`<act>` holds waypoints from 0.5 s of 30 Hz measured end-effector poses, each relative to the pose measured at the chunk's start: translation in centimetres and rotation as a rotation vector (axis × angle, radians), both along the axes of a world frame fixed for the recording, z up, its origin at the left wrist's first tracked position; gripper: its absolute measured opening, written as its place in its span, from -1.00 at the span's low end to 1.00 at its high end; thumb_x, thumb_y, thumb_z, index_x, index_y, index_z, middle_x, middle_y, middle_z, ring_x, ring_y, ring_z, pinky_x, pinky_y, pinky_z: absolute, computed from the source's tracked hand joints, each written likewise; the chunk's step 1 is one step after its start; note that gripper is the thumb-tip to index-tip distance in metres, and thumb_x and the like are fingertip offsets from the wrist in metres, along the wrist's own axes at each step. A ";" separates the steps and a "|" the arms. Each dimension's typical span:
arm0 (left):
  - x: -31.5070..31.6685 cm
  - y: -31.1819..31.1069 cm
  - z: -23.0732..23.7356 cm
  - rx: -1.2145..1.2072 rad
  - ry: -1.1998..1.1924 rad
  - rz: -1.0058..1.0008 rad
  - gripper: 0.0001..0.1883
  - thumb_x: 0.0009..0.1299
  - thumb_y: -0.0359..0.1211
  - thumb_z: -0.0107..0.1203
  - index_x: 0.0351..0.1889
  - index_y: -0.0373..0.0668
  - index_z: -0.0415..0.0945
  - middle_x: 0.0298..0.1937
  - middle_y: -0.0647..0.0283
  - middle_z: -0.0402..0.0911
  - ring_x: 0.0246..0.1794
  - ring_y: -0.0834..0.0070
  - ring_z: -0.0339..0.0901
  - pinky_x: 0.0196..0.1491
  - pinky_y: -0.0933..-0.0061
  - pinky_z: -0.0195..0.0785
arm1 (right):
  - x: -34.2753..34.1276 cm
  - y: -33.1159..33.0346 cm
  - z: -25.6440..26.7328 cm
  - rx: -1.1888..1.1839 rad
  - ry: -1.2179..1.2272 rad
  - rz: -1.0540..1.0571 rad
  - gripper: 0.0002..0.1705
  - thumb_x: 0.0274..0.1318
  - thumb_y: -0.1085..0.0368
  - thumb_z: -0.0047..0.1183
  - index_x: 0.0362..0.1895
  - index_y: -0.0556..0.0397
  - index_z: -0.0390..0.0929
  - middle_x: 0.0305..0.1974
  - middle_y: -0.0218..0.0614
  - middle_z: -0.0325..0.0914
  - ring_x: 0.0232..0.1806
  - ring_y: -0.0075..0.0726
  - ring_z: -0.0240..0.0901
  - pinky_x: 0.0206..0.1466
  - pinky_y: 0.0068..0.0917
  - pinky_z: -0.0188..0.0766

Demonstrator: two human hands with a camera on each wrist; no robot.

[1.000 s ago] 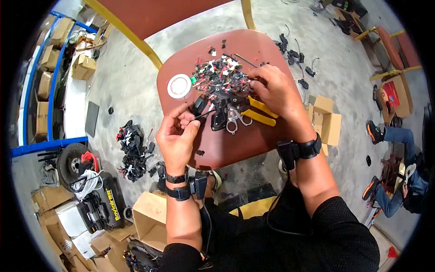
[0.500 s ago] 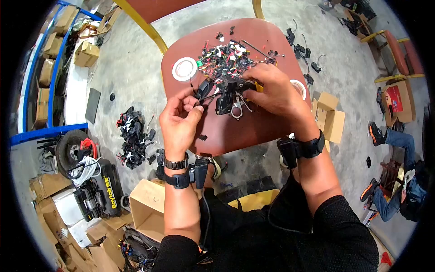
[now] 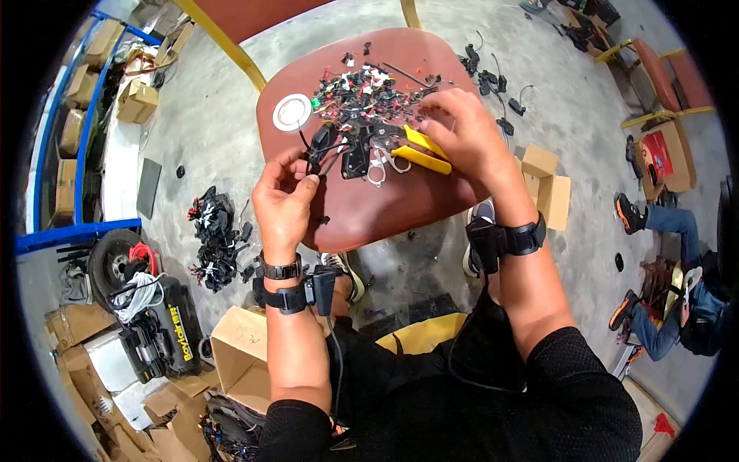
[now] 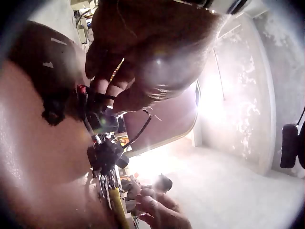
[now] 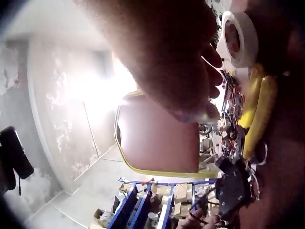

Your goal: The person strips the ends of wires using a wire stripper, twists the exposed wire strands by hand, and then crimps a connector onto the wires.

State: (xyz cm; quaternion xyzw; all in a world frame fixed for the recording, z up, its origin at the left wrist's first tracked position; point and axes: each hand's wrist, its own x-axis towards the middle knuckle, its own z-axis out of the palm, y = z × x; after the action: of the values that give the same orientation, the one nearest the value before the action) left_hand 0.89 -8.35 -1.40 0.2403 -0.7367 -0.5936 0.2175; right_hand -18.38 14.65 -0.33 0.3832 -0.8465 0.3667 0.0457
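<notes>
In the head view, the left hand pinches a thin black cable piece between thumb and fingers. A black plastic part lies beside it; cable ends show under the fingers in the left wrist view. The right hand, fingers loosely bent, hovers by the right edge of a pile of small connectors and wire scraps. Just below this hand are yellow handles, also seen in the right wrist view. Between the hands lie a black tool and silver scissor-like rings.
A white tape roll lies left of the pile on the chair seat. Black parts with cables are heaped on the floor at left. Cardboard boxes stand right and lower left. Another person's legs show at far right.
The right hand has drawn away from the black tool and the yellow handles, which show again. The left hand still pinches the cable piece. The head view has shifted slightly.
</notes>
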 end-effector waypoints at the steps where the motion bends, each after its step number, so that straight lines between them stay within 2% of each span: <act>1: 0.0 0.1 0.0 -0.001 -0.012 0.012 -0.58 0.25 -0.63 0.21 0.11 -0.30 0.55 -0.19 0.33 0.62 -0.21 0.63 0.53 -0.05 0.54 0.46 | 0.0 0.5 0.3 -0.016 -0.024 -0.020 -0.73 0.01 0.22 0.19 -0.17 0.02 0.65 -0.18 -0.11 0.61 -0.06 0.09 0.49 0.06 -0.11 0.44; 2: -0.1 0.2 0.1 0.000 -0.024 0.025 -0.58 0.25 -0.63 0.21 0.11 -0.30 0.56 -0.19 0.33 0.62 -0.20 0.63 0.53 -0.05 0.54 0.46 | 0.0 1.0 0.7 -0.032 -0.048 -0.040 -0.74 0.01 0.23 0.18 -0.18 0.02 0.66 -0.17 -0.11 0.61 -0.05 0.09 0.49 0.07 -0.12 0.44; 3: -0.1 0.5 0.5 -0.005 -0.050 0.050 -0.60 0.25 -0.63 0.21 0.08 -0.29 0.57 -0.19 0.34 0.62 -0.20 0.63 0.53 -0.03 0.54 0.46 | 0.0 1.4 1.0 0.017 -0.051 -0.048 -0.69 0.07 0.24 0.18 -0.11 0.12 0.63 -0.19 -0.16 0.61 -0.10 -0.10 0.56 -0.03 -0.28 0.50; 6: -0.2 0.4 0.4 -0.054 0.030 0.112 -0.61 0.27 -0.68 0.18 0.08 -0.36 0.55 -0.19 0.32 0.62 -0.22 0.62 0.55 -0.10 0.56 0.49 | 0.2 1.9 1.6 0.038 -0.142 -0.034 -0.70 0.07 0.25 0.17 -0.13 0.14 0.64 -0.20 -0.18 0.63 -0.19 -0.18 0.59 -0.07 -0.33 0.52; 8: 0.0 0.4 0.7 -0.052 0.032 0.174 -0.65 0.27 -0.64 0.17 0.05 -0.36 0.57 -0.21 0.28 0.65 -0.20 0.60 0.59 -0.12 0.55 0.50 | 0.3 2.1 1.8 0.020 -0.178 -0.024 -0.71 0.07 0.26 0.16 -0.13 0.14 0.65 -0.22 -0.18 0.64 -0.23 -0.22 0.60 -0.08 -0.35 0.53; 11: -0.1 1.7 2.1 -0.183 0.117 0.355 -0.77 0.31 -0.57 0.20 -0.06 -0.37 0.63 -0.19 0.25 0.68 -0.26 0.59 0.57 -0.14 0.58 0.44 | 0.2 2.6 1.8 -0.017 -0.157 -0.047 -0.71 0.07 0.27 0.16 -0.13 0.14 0.65 -0.26 -0.19 0.65 -0.26 -0.25 0.60 -0.10 -0.37 0.52; 14: 0.4 1.6 1.7 -0.104 0.229 0.382 -0.80 0.34 -0.55 0.22 -0.08 -0.37 0.63 -0.20 0.28 0.68 -0.27 0.62 0.55 -0.14 0.60 0.43 | 0.1 3.2 1.6 -0.040 -0.127 -0.067 -0.73 0.08 0.28 0.16 -0.14 0.13 0.66 -0.28 -0.20 0.65 -0.27 -0.26 0.60 -0.11 -0.38 0.52; 15: 0.4 1.8 1.6 -0.122 0.262 0.390 -0.83 0.36 -0.53 0.23 -0.10 -0.36 0.63 -0.23 0.29 0.67 -0.31 0.64 0.54 -0.20 0.63 0.42 | 0.2 3.2 1.7 -0.045 -0.122 -0.068 -0.73 0.08 0.28 0.16 -0.14 0.13 0.66 -0.28 -0.20 0.65 -0.27 -0.26 0.60 -0.11 -0.38 0.52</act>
State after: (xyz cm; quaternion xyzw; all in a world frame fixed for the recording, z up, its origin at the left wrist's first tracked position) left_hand 1.26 -6.59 0.18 0.2852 -0.6764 -0.5209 0.4357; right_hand -18.17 17.80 1.39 0.3302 -0.8516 0.4068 0.0150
